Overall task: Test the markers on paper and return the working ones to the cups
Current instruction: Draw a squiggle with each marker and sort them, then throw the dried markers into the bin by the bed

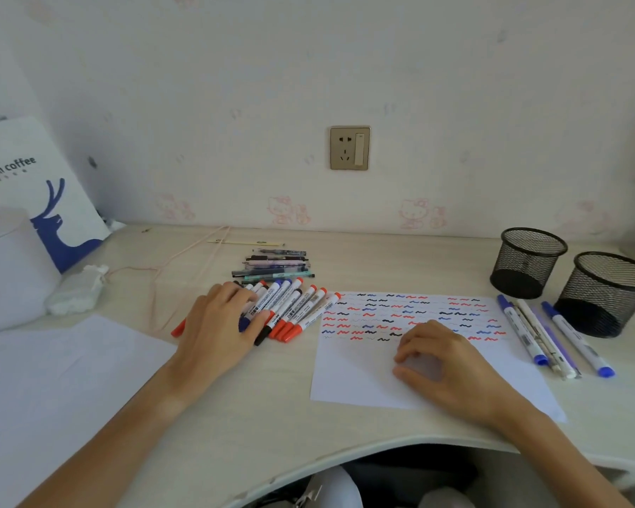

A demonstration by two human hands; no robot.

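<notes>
Left fingers: extended, resting flat on the marker row.
Right fingers: loosely curled, gripping nothing, tips on the paper.
Cups: upright, far right of the surface.

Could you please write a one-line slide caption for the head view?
Left hand rests on a row of markers, right hand on the squiggle-covered paper; both mesh cups stand empty.
</notes>
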